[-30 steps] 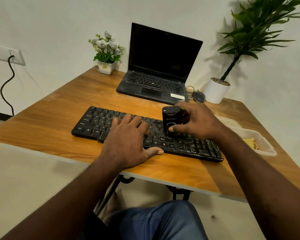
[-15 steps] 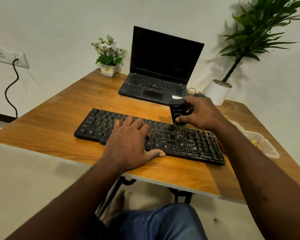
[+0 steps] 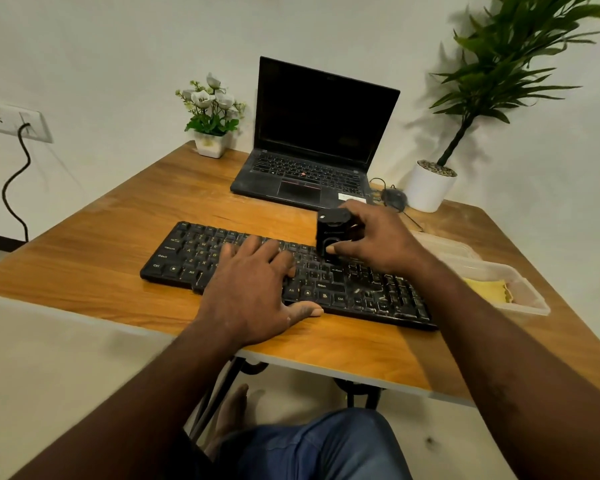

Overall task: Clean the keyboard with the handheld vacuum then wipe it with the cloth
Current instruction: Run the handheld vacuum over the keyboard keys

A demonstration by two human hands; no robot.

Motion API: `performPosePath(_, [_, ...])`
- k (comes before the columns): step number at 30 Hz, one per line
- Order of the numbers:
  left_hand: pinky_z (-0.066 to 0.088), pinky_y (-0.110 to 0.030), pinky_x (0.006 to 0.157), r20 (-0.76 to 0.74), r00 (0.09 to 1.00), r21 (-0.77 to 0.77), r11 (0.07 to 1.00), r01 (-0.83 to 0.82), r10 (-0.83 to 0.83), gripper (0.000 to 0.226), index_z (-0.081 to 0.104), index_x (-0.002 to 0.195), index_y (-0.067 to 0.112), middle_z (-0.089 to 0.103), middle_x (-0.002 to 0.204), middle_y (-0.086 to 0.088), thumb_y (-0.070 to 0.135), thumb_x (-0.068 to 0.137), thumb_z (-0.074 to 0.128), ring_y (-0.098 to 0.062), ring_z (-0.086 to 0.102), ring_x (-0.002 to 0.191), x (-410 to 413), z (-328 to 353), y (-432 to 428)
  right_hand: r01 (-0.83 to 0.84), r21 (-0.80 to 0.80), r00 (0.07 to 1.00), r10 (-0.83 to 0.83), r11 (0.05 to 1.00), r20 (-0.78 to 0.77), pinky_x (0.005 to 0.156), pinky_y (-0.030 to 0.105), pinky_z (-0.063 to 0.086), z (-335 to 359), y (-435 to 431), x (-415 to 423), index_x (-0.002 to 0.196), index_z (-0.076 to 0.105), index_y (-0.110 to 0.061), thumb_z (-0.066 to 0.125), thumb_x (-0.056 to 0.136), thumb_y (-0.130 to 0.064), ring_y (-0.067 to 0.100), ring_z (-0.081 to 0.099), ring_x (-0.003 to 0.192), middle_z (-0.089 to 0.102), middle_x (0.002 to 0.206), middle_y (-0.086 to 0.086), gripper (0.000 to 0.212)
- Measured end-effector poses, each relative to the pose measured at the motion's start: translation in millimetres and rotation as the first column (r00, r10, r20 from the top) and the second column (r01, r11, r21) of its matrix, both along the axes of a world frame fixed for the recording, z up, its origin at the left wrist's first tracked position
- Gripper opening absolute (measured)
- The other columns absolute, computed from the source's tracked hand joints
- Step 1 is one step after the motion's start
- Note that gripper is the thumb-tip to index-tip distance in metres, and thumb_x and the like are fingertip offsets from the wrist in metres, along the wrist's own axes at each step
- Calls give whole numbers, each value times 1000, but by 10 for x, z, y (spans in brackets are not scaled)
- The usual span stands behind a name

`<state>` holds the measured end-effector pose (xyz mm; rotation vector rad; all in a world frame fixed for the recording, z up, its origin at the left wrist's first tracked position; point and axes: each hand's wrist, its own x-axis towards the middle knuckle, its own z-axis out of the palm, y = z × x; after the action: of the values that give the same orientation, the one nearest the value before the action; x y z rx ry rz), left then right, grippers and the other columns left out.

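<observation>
Two steps make this task, and only the first one seems to be in progress. The right hand (image 3: 378, 240) is closed around the small black handheld vacuum (image 3: 331, 233), which stands upright with its lower end on the upper key rows of the keyboard (image 3: 361, 289), a little right of the middle. The left hand (image 3: 253, 292) lies flat and spread on the left half of the keyboard, holding nothing; I judge that it keeps the keyboard steady on the wooden table (image 3: 118, 230). Many keys on the right part look dusty or smeared, so the vacuuming is probably not finished. The yellow cloth (image 3: 487, 289) lies in a clear plastic tray (image 3: 534, 306) at the right edge of the table, well apart from both hands. The wiping step is not yet begun, in my judgement.
</observation>
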<state>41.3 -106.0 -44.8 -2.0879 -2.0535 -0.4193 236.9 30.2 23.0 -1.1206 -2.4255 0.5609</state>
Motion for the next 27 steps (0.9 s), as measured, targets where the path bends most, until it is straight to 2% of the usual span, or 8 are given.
performPosePath(5, [35,-45,107,-14,1000,-11,1000,-7,7,86,53,121,37,49,126,11,101,73,23,-15,38,121,4,1,8,51,-18,988,-47,999,150,88,30,51,210,119,229,114,61,-34,89,78,-18,11,64,101,65,105,-15,48])
performPosePath(7, [35,-46,107,-12,1000,-6,1000,-6,6,85,53,120,37,50,125,10,101,73,23,-15,39,120,5,-4,11,121,44,971,-128,992,201,84,31,50,302,197,341,117,65,-30,91,75,-17,17,65,104,68,107,-9,51])
performPosePath(9, [36,-47,105,-15,1000,9,1000,-5,5,86,53,119,37,51,123,10,102,72,20,-16,40,119,11,-6,10,181,69,975,-188,981,119,87,31,49,271,208,337,124,66,-24,91,75,-18,18,64,109,69,117,-2,55])
performPosePath(13, [36,-50,105,-61,998,5,1000,-13,13,93,50,129,36,51,131,5,103,73,16,-20,41,123,47,-5,15,208,-60,976,-211,976,-51,84,28,49,3,96,169,134,58,-19,86,82,-24,16,60,110,67,125,1,59])
performPosePath(20, [35,-48,106,-50,999,9,1000,-12,12,90,50,127,35,51,129,7,101,74,19,-18,40,122,31,-9,25,427,111,894,-438,897,94,86,31,50,117,156,394,131,62,-15,91,76,-25,26,65,114,70,127,10,62])
performPosePath(22, [36,-47,105,-35,999,24,1000,-13,13,88,52,123,35,52,125,8,101,74,20,-18,41,120,29,-12,25,379,-6,925,-379,926,-15,87,31,54,60,85,308,132,60,-17,89,78,-25,24,65,113,68,125,6,62])
performPosePath(24, [37,-48,104,-26,999,32,999,-18,19,90,54,124,33,54,125,7,101,74,21,-18,43,119,20,-23,20,287,-127,953,-296,949,-60,75,22,52,-17,9,208,134,57,-19,87,80,-23,19,64,108,66,121,0,61])
performPosePath(27, [37,-50,103,-15,1000,36,999,-24,25,94,56,127,32,55,126,7,101,74,21,-19,44,120,7,-29,13,332,-3,943,-332,943,30,76,22,52,10,38,261,135,59,-20,89,79,-24,22,65,111,68,125,3,64])
